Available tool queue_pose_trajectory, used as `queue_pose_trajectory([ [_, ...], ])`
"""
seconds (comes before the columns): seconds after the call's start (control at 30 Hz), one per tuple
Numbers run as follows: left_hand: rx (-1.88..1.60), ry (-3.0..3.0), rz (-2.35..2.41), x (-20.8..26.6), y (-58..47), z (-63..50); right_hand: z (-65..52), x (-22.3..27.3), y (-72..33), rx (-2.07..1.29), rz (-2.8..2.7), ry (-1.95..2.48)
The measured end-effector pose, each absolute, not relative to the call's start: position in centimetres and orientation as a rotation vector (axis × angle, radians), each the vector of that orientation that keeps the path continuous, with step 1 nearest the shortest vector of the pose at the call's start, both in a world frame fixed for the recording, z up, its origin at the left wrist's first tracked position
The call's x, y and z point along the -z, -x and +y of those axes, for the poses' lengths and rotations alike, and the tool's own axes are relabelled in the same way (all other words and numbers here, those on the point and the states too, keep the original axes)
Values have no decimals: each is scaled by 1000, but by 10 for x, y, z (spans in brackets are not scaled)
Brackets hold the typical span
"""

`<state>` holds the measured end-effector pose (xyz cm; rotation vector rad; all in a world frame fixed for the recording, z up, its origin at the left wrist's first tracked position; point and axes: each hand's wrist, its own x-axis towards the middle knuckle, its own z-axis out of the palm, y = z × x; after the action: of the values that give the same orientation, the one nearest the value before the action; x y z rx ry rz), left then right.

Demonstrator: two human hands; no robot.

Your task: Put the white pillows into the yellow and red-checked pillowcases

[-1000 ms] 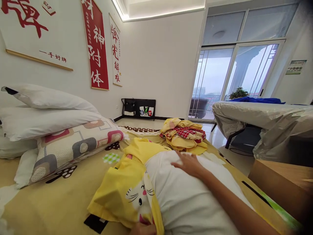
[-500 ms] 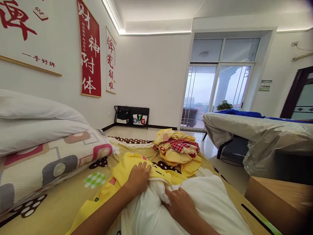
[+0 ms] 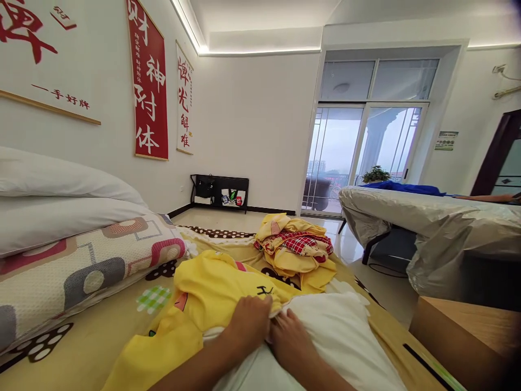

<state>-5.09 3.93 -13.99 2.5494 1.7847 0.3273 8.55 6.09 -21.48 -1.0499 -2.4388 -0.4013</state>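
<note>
A yellow pillowcase point(image 3: 215, 282) with printed figures lies bunched on the bed against a white pillow point(image 3: 334, 320). My left hand point(image 3: 251, 321) is closed on the pillowcase at its edge, where yellow cloth meets white. Right beside it, my right hand point(image 3: 291, 336) pinches the white pillow near its upper edge, the fingertips partly sunk in the fabric. The two hands almost touch. How far the pillow reaches under the yellow cloth is hidden.
Patterned bedding with white pillows point(image 3: 69, 217) is stacked at the left. A crumpled yellow and red checked cloth pile point(image 3: 295, 244) sits at the bed's far end. Right of the bed stand a cardboard box point(image 3: 459, 331) and a plastic-covered table point(image 3: 427, 209), with another person's arm point(image 3: 490, 198) over it.
My left hand has moved right and closer to me, bringing the pillowcase edge next to my right hand. The yellow cloth is more bunched at the left. Another person's arm has appeared at far right.
</note>
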Motion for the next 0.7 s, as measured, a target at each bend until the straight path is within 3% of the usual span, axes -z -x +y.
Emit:
queue_pose_trajectory([
  [0.17, -346, -2477, 1831, 149, 72, 36, 54, 112, -130, -204, -2666, 1123],
  [0.23, -332, -2522, 1730, 150, 55, 29, 77, 87, -130, -265, -2516, 1156],
  [0.43, -340, -2645, 1468, 152, 32, 1, 148, 126, -77, -754, -2301, 1060],
  [0.57, -858, -2480, 1302, 146, 113, 0, 149, 148, -64, -854, -2217, 969],
  [0.7, -1636, -1764, 1675, 141, 211, 22, 144, 133, -73, -882, -2025, 928],
])
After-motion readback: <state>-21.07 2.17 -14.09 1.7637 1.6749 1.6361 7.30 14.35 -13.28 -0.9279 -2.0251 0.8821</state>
